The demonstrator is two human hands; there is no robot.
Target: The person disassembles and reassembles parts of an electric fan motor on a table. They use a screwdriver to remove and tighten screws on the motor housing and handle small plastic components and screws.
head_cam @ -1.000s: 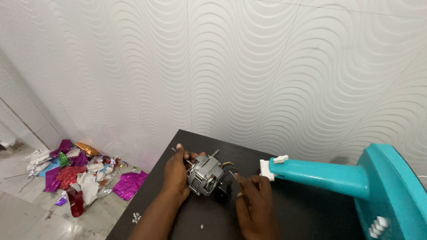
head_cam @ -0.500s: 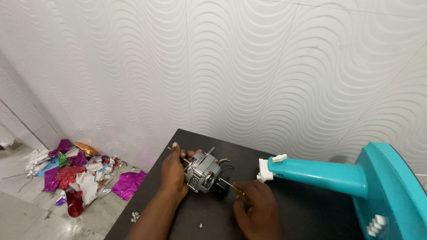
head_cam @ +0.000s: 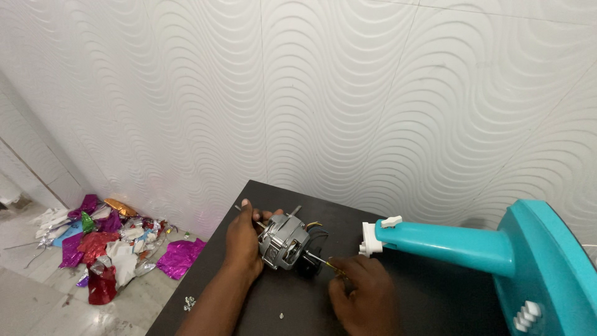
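I have my left hand (head_cam: 244,239) clamped around the small metal motor (head_cam: 285,242) on the dark table (head_cam: 423,298), my right hand (head_cam: 364,292) pinching a thin screwdriver (head_cam: 318,260) against its side, so fasteners look part-worked, the turquoise fan stand (head_cam: 448,246) lying just beside.

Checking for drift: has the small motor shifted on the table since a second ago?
No real shift. The motor sits the same way off the teal stand's white end, steadied by the left hand.

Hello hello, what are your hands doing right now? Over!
Left hand gripping the small motor on the dark table. Right hand holding a screwdriver tip against the motor. Teal fan stand lying close on the right.
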